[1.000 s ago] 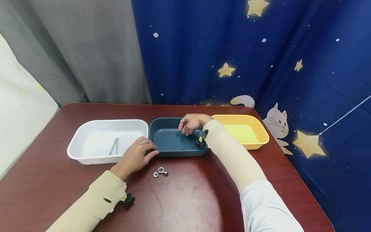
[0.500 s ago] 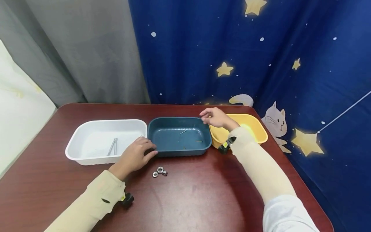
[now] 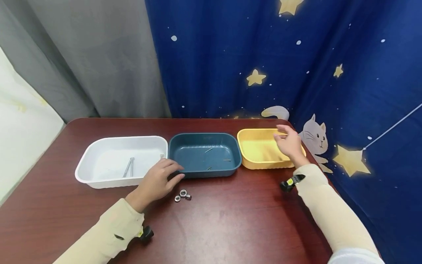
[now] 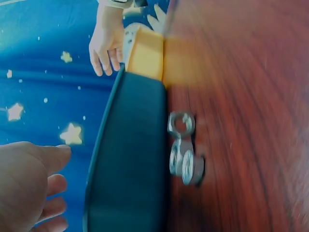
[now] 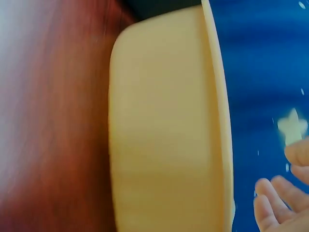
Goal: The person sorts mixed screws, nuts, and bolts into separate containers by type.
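My left hand [image 3: 159,179] hovers with relaxed fingers by the near left corner of the dark teal tray [image 3: 204,174]; whether it touches the rim I cannot tell. It holds nothing. Three metal nuts [image 3: 183,193] lie together on the table to the right of that hand; the left wrist view shows the nuts [image 4: 182,124] beside the tray wall. Over the right part of the yellow tray [image 3: 263,165] is my right hand [image 3: 289,143], fingers loosely bent with nothing between them. Several thin screws [image 3: 208,150] lie scattered inside the teal tray.
At the left stands a white tray [image 3: 99,182] with long bolts [image 3: 129,167] and another small metal piece [image 3: 162,156] near its right wall. The three trays form a row on the reddish-brown table [image 3: 214,220]. Behind the table hangs a blue curtain [image 3: 211,58].
My right hand has moved right, from inside the teal tray to over the yellow tray's right side, uncovering screws in the teal tray. My left hand has shifted slightly. The nuts stay put.
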`<state>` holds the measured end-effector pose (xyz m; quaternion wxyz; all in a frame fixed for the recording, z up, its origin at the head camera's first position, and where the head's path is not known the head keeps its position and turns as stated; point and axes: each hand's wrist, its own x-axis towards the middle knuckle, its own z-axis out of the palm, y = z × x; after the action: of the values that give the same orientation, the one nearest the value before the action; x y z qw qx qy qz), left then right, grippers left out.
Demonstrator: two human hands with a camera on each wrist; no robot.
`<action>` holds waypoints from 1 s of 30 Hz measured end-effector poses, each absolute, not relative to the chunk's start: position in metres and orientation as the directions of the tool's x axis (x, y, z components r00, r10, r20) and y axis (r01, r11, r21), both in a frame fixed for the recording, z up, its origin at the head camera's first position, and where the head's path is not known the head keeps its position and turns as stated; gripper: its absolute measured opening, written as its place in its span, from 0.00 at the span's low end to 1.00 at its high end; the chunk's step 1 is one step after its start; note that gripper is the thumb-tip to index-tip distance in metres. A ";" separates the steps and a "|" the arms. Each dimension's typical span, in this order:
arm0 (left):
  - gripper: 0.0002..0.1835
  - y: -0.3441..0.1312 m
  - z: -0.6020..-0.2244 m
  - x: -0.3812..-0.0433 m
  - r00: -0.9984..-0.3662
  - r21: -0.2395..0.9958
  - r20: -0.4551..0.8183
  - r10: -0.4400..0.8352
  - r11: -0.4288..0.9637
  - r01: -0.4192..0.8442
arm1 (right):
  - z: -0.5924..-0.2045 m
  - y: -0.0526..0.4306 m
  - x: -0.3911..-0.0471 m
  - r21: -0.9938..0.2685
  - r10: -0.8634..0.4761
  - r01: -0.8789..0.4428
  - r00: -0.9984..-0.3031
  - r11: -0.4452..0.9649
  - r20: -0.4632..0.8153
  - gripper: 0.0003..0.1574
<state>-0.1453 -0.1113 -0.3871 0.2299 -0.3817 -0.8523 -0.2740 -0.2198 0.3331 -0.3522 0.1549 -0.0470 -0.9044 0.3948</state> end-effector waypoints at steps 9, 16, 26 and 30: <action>0.09 -0.099 -0.388 -0.125 -0.600 0.312 0.434 0.672 0.513 0.800 | -0.360 0.390 -0.184 -0.782 0.602 0.275 -0.784 0.559 0.154 0.31; 0.13 -0.094 -0.392 -0.118 -0.689 0.282 0.256 0.678 0.630 0.724 | -0.377 0.410 -0.172 -0.807 0.605 0.394 -0.794 0.440 -0.057 0.35; 0.10 -0.092 -0.401 -0.122 -0.702 0.231 0.181 0.689 0.664 0.711 | -0.388 0.415 -0.167 -0.926 0.394 0.325 -0.890 0.191 -0.231 0.37; 0.10 -0.092 -0.404 -0.123 -0.681 0.245 0.158 0.715 0.640 0.728 | -0.388 0.412 -0.165 -0.939 0.319 0.278 -0.925 0.203 -0.205 0.36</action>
<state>-0.1233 -0.0923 -0.4045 0.0231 -0.3985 -0.9053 -0.1455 -0.1653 0.4125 -0.3878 0.0172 -0.1926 -0.7754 0.6011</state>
